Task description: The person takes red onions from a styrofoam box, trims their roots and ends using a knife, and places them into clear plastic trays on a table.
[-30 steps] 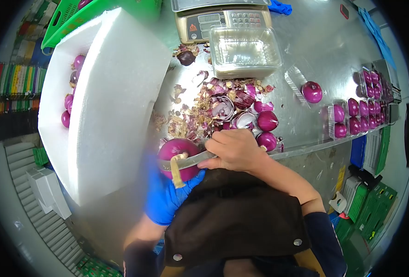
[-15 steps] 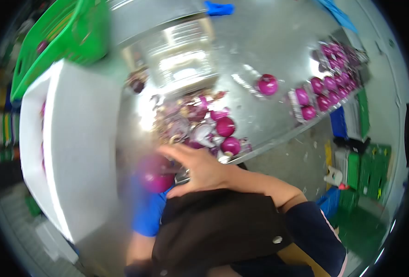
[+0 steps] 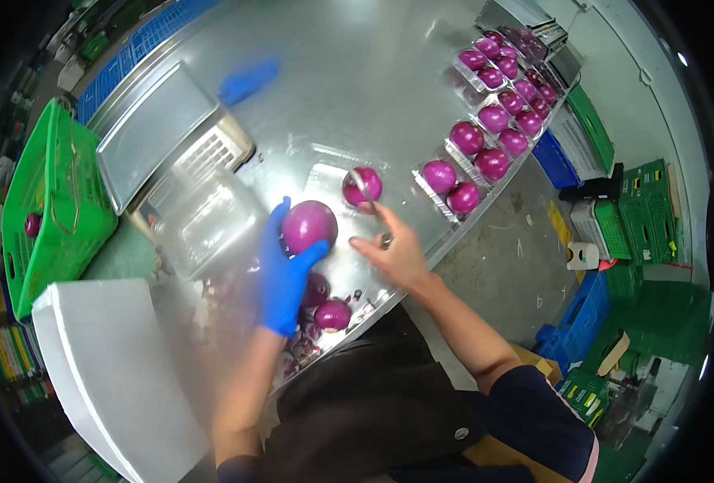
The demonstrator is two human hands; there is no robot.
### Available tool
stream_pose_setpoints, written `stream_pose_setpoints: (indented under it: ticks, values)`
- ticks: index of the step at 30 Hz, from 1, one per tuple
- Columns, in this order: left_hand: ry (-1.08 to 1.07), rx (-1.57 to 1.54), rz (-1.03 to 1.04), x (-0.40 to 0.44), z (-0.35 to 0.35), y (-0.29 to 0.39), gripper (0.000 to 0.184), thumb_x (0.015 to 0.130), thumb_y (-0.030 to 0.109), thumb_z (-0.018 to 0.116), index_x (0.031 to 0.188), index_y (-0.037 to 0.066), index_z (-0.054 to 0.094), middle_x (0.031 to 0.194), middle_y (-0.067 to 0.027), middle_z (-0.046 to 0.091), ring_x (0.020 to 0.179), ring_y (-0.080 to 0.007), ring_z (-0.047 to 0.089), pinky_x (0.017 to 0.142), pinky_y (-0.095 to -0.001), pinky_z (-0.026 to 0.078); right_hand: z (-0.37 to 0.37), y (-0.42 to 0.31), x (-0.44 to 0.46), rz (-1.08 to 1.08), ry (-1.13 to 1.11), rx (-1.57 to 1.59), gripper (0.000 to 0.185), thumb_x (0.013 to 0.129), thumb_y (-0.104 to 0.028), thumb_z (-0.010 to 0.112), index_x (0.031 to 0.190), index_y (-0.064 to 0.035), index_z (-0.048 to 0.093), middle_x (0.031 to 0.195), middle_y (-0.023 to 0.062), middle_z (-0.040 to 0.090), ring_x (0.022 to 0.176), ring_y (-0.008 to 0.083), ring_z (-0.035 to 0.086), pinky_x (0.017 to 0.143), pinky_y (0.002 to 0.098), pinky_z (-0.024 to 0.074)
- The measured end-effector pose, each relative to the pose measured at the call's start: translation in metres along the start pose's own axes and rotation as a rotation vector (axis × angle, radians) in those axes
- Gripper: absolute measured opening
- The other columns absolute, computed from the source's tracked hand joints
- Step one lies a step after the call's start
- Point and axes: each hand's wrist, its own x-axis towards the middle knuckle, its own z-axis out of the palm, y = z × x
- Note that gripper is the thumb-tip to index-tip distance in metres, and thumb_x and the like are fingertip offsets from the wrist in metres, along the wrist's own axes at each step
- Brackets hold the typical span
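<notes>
My left hand (image 3: 286, 270), in a blue glove, grips a peeled red onion (image 3: 310, 226) above the metal table. My bare right hand (image 3: 397, 248) has a small knife (image 3: 360, 183) in it, its blade pointing away from me. Behind that blade, another red onion (image 3: 366, 191) sits in a clear plastic tray (image 3: 324, 171); whether the blade touches it I cannot tell. Close to my body, below the left hand, two more onions lie, one of them a dark round onion (image 3: 333, 315), among loose onion skins (image 3: 302, 348).
Clear trays of red onions (image 3: 492, 164) line the table's right side. At left stand a weighing scale (image 3: 212, 153), stacked clear trays (image 3: 212, 221), a green crate (image 3: 67, 217) and a white box (image 3: 115, 378). A blue glove (image 3: 249, 80) lies farther back.
My view has swung to the right. The left hand has come up from near my body with its onion, over the table. My right hand has moved away from it, towards the onion in the tray.
</notes>
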Motion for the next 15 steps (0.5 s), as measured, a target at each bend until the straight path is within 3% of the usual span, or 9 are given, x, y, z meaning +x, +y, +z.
stream_pose_setpoints:
  ticks: [1,3,5,7,9,10,12,14,15]
  values:
    - [-0.006,0.022,-0.045,0.018,0.008,0.005,0.088,0.075,0.005,0.078,0.151,0.008,0.034,0.141,-0.0165,0.047,0.119,-0.0272,0.057,0.097,-0.0368,0.052,-0.016,0.002,0.007,0.097,0.043,-0.06,0.062,0.078,-0.023,0.082,0.13,-0.0022,0.055,0.129,0.0142,0.061,0.081,0.017,0.064,0.074,0.0297,0.0518]
    - [0.032,0.061,-0.022,0.053,0.027,0.005,0.084,0.07,0.009,0.082,0.145,0.002,0.043,0.14,-0.0154,0.051,0.119,-0.0269,0.058,0.102,-0.0372,0.048,-0.033,0.018,0.019,0.074,0.099,-0.128,0.057,0.079,-0.022,0.08,0.127,-0.0048,0.056,0.13,0.0137,0.06,0.095,0.0238,0.066,0.076,0.0321,0.0528]
    - [-0.015,0.38,-0.018,0.085,0.032,-0.003,0.084,0.07,0.01,0.081,0.145,0.004,0.044,0.139,-0.0177,0.051,0.122,-0.03,0.056,0.104,-0.0383,0.046,-0.041,0.037,0.023,-0.05,0.153,-0.199,0.054,0.079,-0.021,0.079,0.127,-0.0078,0.056,0.132,0.0131,0.058,0.106,0.0296,0.065,0.078,0.0348,0.0539]
    - [-0.028,0.828,0.003,0.096,0.043,0.0,0.084,0.071,0.013,0.08,0.147,0.009,0.043,0.139,-0.0243,0.049,0.129,-0.0361,0.05,0.108,-0.0407,0.041,-0.037,0.044,0.029,-0.178,0.157,-0.275,0.055,0.08,-0.02,0.078,0.129,-0.01,0.054,0.137,0.0125,0.054,0.109,0.0325,0.064,0.079,0.0372,0.0547]
    - [-0.012,0.939,0.148,0.108,0.035,-0.052,0.084,0.074,0.012,0.079,0.149,0.011,0.042,0.139,-0.0259,0.048,0.131,-0.0378,0.047,0.11,-0.0412,0.039,-0.028,0.052,0.034,-0.194,0.059,-0.302,0.062,0.08,-0.02,0.077,0.135,-0.015,0.048,0.148,0.0115,0.042,0.112,0.0354,0.061,0.08,0.0396,0.0566]
    - [-0.005,0.994,0.225,0.111,0.032,-0.07,0.084,0.075,0.011,0.079,0.15,0.013,0.041,0.139,-0.0268,0.047,0.133,-0.0387,0.045,0.111,-0.0415,0.038,-0.022,0.055,0.036,-0.256,0.031,-0.334,0.064,0.079,-0.019,0.078,0.136,-0.0163,0.049,0.149,0.012,0.041,0.106,0.0343,0.064,0.077,0.0388,0.0577]
    - [0.007,0.709,0.097,0.104,0.032,-0.07,0.075,0.083,0.002,0.067,0.151,0.007,0.037,0.144,-0.0236,0.044,0.133,-0.0345,0.045,0.11,-0.0419,0.039,-0.011,0.057,0.043,-0.383,-0.016,-0.404,0.067,0.078,-0.016,0.078,0.138,-0.0188,0.049,0.152,0.0131,0.038,0.094,0.032,0.069,0.071,0.0372,0.0597]
    - [0.086,0.351,-0.075,0.091,0.035,-0.064,0.07,0.085,-0.003,0.061,0.151,0.003,0.035,0.146,-0.0207,0.043,0.133,-0.0316,0.045,0.11,-0.0407,0.039,-0.005,0.055,0.052,-0.308,-0.183,-0.569,0.073,0.077,-0.018,0.078,0.142,-0.0208,0.044,0.155,0.0151,0.033,0.082,0.0319,0.07,0.064,0.0382,0.0596]
    - [0.148,0.159,-0.145,0.083,0.038,-0.06,0.068,0.086,-0.004,0.057,0.15,0.001,0.035,0.147,-0.0192,0.043,0.133,-0.03,0.045,0.11,-0.04,0.039,0.002,0.066,0.059,-0.37,-0.151,-0.607,0.077,0.077,-0.019,0.077,0.145,-0.0197,0.041,0.155,0.0183,0.031,0.072,0.0313,0.07,0.058,0.0398,0.0589]
